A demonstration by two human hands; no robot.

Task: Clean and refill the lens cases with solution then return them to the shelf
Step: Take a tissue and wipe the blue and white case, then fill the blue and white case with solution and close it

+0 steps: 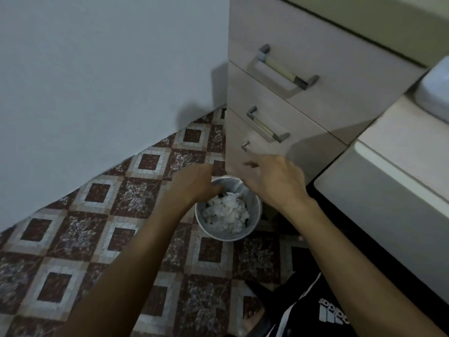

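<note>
A pale wall (pixel 97 81) filled the upper left, meeting a mosaic floor (pixel 80 239) of dark red and white squares. A drawer unit (pixel 340 76) with three bar handles stood at the upper right, beside a white appliance (pixel 388 181) with a basin (pixel 435 88) edge above it. On the floor, just beside the drawer unit's base, stood a small round bin (pixel 255 210) filled with crumpled white tissue (pixel 226 212). The left hand (pixel 194 183) reached over the bin's rim with its fingers curled downward and out of sight, so whether it held anything could not be told. The right hand (pixel 274 178) hovered above the bin, fingers loosely spread and holding nothing. No lens case was visible.
</note>
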